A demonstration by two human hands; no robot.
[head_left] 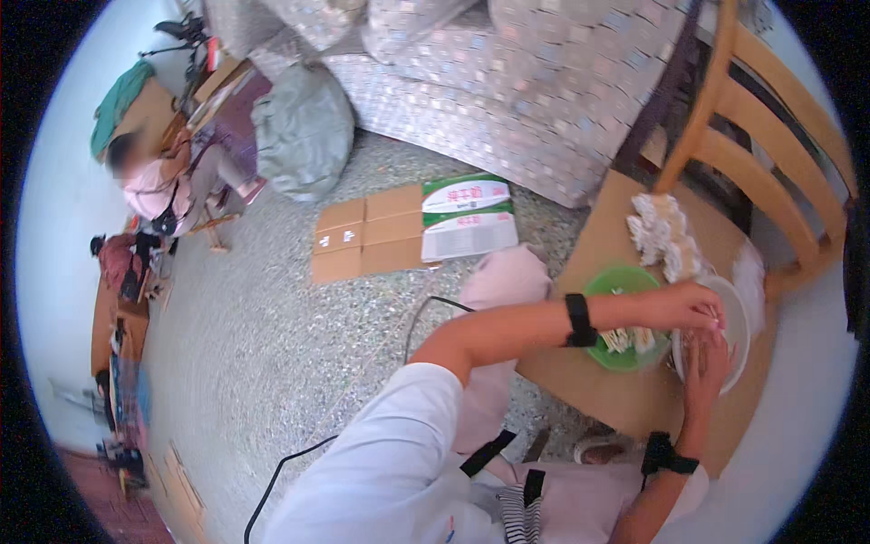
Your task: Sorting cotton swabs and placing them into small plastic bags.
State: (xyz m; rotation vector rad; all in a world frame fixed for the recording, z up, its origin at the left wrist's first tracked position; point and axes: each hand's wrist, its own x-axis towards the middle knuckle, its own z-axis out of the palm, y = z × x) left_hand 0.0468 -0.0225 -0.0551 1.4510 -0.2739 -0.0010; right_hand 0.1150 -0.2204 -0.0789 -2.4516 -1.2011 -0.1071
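Note:
Over a white bowl [740, 349] at the right, my left hand [686, 306] and my right hand [705, 365] meet, fingertips pinched together. Something small and pale may be between them, but it is too small and blurred to name. My left forearm crosses above a green bowl [623, 279], which holds several small whitish pieces [618, 341] and is partly hidden by the arm. Just beyond the bowls lie several bundles of white and tan pieces [666, 234]. Both bowls and the bundles rest on a cardboard sheet [598, 394].
A wooden chair back [757, 163] rises beyond the cardboard. Flattened boxes [381, 231] lie on the speckled floor. Behind them are a covered sofa [489, 100] and a grey-green sack [306, 131]. A black cable [281, 471] runs beside me. Another person [168, 186] sits far left.

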